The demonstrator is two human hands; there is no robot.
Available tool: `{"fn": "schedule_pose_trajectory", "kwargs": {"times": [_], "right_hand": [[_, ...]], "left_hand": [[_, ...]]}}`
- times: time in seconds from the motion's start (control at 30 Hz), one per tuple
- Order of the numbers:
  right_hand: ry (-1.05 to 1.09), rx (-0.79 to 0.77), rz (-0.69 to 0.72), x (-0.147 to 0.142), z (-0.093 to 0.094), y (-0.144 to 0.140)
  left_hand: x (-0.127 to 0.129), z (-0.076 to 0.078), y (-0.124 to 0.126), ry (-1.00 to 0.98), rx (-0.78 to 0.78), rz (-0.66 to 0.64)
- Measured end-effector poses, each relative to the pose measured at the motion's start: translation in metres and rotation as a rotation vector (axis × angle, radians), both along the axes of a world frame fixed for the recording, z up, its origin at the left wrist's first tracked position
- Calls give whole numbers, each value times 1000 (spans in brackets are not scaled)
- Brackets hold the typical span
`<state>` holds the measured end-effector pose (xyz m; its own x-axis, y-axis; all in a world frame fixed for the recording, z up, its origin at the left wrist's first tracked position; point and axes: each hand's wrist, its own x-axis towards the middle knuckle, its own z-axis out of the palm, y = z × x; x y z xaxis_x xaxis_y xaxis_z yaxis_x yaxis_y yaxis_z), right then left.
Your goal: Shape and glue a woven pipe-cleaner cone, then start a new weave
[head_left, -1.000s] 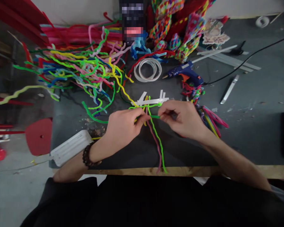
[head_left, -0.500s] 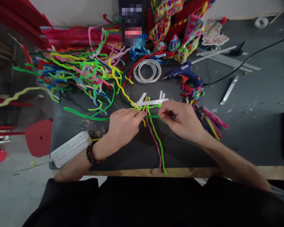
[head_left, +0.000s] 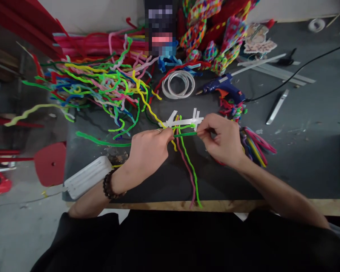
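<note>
Your left hand (head_left: 148,149) and right hand (head_left: 223,139) each pinched an end of a green pipe cleaner (head_left: 184,134) stretched between them.

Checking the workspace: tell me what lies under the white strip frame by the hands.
Under the white strip frame lies the dark table mat. Green pipe cleaner, pinched by left hand and right hand, weaves through it. The hands cover part of the crossing.
</note>
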<state>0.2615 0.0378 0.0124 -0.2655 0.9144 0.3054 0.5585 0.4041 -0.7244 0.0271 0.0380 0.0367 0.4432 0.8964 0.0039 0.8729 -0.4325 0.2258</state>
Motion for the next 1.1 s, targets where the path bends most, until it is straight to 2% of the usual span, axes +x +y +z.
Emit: {"fn": "schedule_pose_trajectory", "kwargs": {"times": [0.17, 0.27, 0.47, 0.57, 0.67, 0.73, 0.83, 0.93, 1.03, 1.1], "right_hand": [[-94, 88, -111, 5, -3, 7], [-95, 127, -117, 3, -1, 6], [-92, 87, -91, 4, -2, 7], [-102, 80, -73, 4, -2, 7], [-116, 91, -97, 5, -2, 8], [-128, 105, -122, 6, -3, 8], [-148, 117, -128, 8, -4, 8], [-173, 134, -135, 10, -7, 10], [-179, 134, -148, 13, -10, 13], [-176, 124, -145, 14, -10, 15]], "left_hand": [[-4, 11, 5, -172, -260, -25], [-10, 15, 12, -316, -337, -27], [-15, 9, 22, -456, -356, 41], [-15, 5, 20, -449, -262, 38], [-11, 1, 13, -364, -108, 11], [-9, -1, 9, -297, -71, -28], [-10, -4, 11, -255, -134, -16], [-14, -6, 19, -330, -265, 25], [-17, -6, 24, -403, -369, -49], [-18, -6, 24, -415, -339, -76]]}}
